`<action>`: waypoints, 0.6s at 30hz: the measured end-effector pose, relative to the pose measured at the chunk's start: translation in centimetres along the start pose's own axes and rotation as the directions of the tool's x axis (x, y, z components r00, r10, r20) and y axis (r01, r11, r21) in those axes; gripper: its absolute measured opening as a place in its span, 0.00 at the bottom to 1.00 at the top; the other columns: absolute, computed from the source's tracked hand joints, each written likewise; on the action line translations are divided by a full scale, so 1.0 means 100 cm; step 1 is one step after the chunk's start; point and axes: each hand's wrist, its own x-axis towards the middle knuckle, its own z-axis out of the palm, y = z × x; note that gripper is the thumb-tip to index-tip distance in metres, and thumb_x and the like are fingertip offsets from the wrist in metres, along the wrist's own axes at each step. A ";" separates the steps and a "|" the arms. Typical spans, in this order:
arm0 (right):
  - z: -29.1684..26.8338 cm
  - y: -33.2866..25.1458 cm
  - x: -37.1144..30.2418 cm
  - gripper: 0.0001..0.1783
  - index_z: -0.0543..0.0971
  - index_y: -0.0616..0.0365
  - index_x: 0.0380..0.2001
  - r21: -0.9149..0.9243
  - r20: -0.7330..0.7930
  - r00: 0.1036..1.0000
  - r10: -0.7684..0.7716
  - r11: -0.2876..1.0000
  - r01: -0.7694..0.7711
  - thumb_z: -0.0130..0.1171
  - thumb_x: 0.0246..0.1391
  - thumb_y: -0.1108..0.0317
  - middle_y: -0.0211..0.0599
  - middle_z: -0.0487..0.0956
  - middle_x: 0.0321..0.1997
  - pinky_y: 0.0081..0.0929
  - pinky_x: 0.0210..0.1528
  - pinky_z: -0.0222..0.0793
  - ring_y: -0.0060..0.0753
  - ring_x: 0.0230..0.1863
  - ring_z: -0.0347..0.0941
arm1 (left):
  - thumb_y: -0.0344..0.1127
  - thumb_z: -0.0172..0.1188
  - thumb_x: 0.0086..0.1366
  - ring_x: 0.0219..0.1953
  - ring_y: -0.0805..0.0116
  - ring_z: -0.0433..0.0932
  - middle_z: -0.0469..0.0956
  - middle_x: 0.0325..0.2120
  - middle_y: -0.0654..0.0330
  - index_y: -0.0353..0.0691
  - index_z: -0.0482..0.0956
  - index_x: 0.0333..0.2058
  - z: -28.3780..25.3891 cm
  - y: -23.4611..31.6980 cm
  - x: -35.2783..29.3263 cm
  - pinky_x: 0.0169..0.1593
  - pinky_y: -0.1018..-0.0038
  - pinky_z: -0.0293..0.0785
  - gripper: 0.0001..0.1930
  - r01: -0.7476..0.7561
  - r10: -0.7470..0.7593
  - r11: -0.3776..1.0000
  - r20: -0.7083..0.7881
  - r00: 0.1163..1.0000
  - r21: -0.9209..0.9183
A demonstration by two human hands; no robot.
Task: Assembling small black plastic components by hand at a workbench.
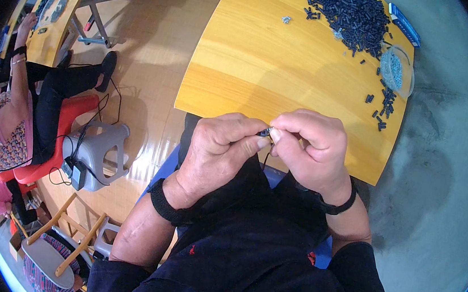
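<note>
Over the table's near edge, my two hands meet fingertip to fingertip. My left hand (pixel 219 147) pinches a small black tubular piece (pixel 263 132) between thumb and forefinger, its end pointing toward the other hand. Closed in a pinch right at that end is my right hand (pixel 313 148); a tiny pale, shiny bit shows at its fingertips, too small to name. On the yellow wooden table (pixel 243 61), a large heap of similar black pieces (pixel 350 16) lies at the far side. A clear round bowl (pixel 406 78) holding small light-blue parts (pixel 391 69) stands near the right edge.
Loose black pieces (pixel 387 102) lie below the bowl. Beyond it is a blue box (pixel 404 25), and a few tiny silvery bits (pixel 286 20) lie left of the heap. At left, a person (pixel 7 128) sits on a red chair (pixel 78 107) beside a grey stool (pixel 99 154) with cables.
</note>
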 end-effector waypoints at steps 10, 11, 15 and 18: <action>-0.003 -0.007 -0.003 0.03 0.79 0.66 0.29 0.183 0.021 0.983 0.185 0.966 -0.185 0.57 0.52 0.79 0.37 0.79 0.24 0.19 0.25 0.71 0.23 0.23 0.76 | 0.24 0.62 0.61 0.30 0.73 0.76 0.79 0.26 0.60 0.35 0.83 0.38 0.002 0.006 -0.001 0.35 0.77 0.72 0.07 0.093 -0.087 0.966 0.033 0.996 -0.241; -0.002 -0.007 -0.003 0.03 0.79 0.66 0.29 0.182 0.019 0.983 0.183 0.966 -0.184 0.57 0.52 0.79 0.37 0.79 0.24 0.19 0.25 0.71 0.23 0.23 0.76 | 0.25 0.62 0.61 0.30 0.73 0.76 0.79 0.26 0.60 0.35 0.83 0.38 0.002 0.006 -0.001 0.35 0.77 0.72 0.07 0.080 -0.075 0.968 0.028 0.997 -0.237; 0.001 -0.003 -0.003 0.02 0.79 0.64 0.29 0.116 -0.036 0.997 0.070 0.991 -0.066 0.57 0.52 0.79 0.37 0.79 0.22 0.21 0.25 0.70 0.26 0.23 0.76 | 0.25 0.62 0.61 0.30 0.73 0.76 0.79 0.25 0.59 0.35 0.83 0.38 0.001 0.004 -0.001 0.35 0.77 0.72 0.07 0.075 -0.074 0.975 0.009 0.997 -0.210; 0.000 -0.004 -0.002 0.02 0.78 0.64 0.28 0.055 -0.024 0.999 0.023 0.998 -0.021 0.57 0.51 0.80 0.38 0.79 0.22 0.23 0.25 0.70 0.29 0.22 0.76 | 0.24 0.63 0.60 0.29 0.72 0.76 0.79 0.25 0.59 0.35 0.83 0.38 0.001 0.002 -0.002 0.35 0.77 0.72 0.07 0.038 -0.038 0.984 0.006 0.999 -0.173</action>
